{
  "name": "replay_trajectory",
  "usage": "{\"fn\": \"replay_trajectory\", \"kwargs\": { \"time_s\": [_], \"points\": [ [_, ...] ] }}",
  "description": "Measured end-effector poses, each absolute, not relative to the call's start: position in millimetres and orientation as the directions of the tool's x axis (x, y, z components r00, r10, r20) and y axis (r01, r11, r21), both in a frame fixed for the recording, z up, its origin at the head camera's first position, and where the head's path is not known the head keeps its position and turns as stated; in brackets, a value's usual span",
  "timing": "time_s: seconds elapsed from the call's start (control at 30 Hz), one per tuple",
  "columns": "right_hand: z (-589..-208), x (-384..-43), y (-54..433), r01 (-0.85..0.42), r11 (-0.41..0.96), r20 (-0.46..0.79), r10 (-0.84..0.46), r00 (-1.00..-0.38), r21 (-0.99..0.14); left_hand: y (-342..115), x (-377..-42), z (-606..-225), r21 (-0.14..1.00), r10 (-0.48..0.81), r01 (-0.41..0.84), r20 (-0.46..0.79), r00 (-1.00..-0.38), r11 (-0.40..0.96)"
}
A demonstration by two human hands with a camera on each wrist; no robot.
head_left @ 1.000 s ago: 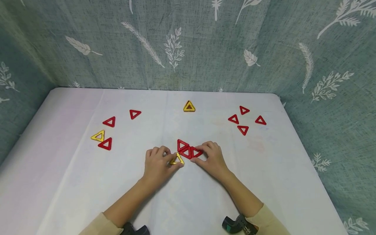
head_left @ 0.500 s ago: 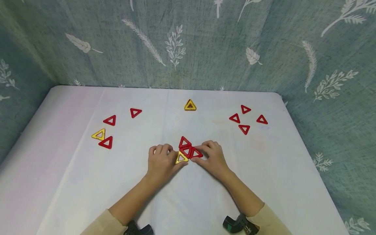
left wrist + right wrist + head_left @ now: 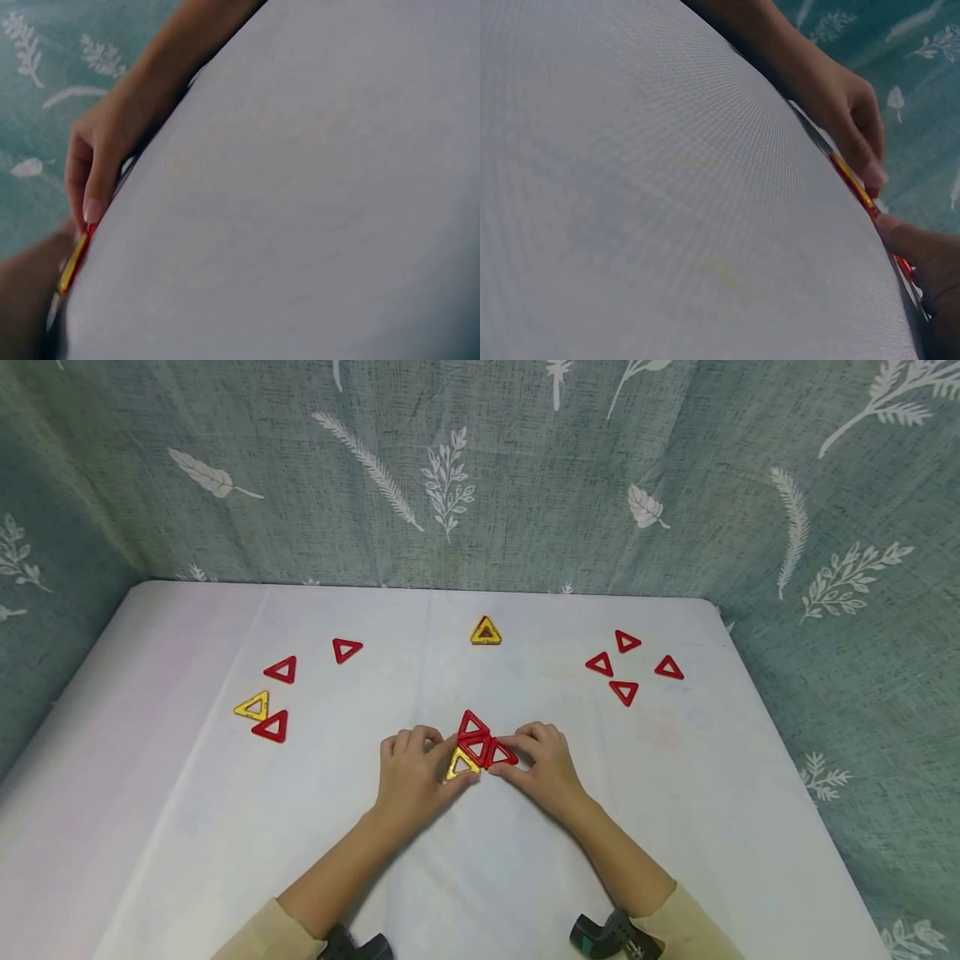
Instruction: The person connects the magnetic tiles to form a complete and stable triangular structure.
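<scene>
At the middle of the table, a yellow triangle tile [image 3: 472, 762] touches the lower left side of a small cluster of red triangle tiles. My left hand [image 3: 414, 770] pinches this yellow tile between thumb and index finger. One red triangle tile [image 3: 474, 713] forms the top of the cluster, and another red tile [image 3: 483, 744] sits in its centre. My right hand [image 3: 543, 766] holds the rightmost red triangle tile [image 3: 492, 754] by its edges. In the left wrist view, the yellow tile [image 3: 71, 268] appears edge-on between the hands; fingers partly hide the tiles in both wrist views.
On the left lie several loose tiles, including a yellow triangle [image 3: 262, 703] touching a red one [image 3: 282, 727]. A yellow triangle piece [image 3: 486, 641] lies at the back centre. Several red triangles [image 3: 624, 683] are scattered at the right. A leaf-patterned curtain [image 3: 525, 510] hangs behind the white table [image 3: 480, 877].
My left hand has moved the yellow tile right, against the red cluster. The top red tile has turned and come flush with the centre one. My right hand has hardly moved.
</scene>
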State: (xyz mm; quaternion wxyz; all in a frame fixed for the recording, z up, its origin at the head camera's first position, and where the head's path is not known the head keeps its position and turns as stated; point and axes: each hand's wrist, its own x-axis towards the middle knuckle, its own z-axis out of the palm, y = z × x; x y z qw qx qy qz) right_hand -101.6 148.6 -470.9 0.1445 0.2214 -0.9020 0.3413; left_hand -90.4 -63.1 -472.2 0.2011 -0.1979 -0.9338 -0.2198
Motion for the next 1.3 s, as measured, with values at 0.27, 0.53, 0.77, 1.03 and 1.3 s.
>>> {"fn": "replay_trajectory", "kwargs": {
  "time_s": [0.27, 0.53, 0.77, 1.03, 1.3],
  "points": [
    [-469, -101, 150, -0.469, 0.673, 0.369, -0.299, -0.88, -0.572, -65, -107, -468, 0.535, 0.205, 0.304, 0.237, -0.949, 0.788],
    [-469, -100, 149, -0.479, 0.669, 0.356, -0.325, -0.876, -0.568, -81, -126, -466, 0.591, 0.293, 0.329, 0.16, -0.943, 0.737],
    [-468, -100, 150, -0.485, 0.657, 0.348, -0.339, -0.874, -0.577, -87, -135, -464, 0.561, 0.366, 0.366, 0.118, -0.923, 0.743],
    [-469, -101, 151, -0.477, 0.656, 0.338, -0.338, -0.878, -0.585, -89, -135, -465, 0.577, 0.369, 0.362, 0.11, -0.923, 0.732],
    [-466, -100, 146, -0.352, 0.705, 0.272, -0.228, -0.935, -0.616, -88, -135, -465, 0.642, 0.322, 0.329, 0.133, -0.937, 0.692]
  ]
}}
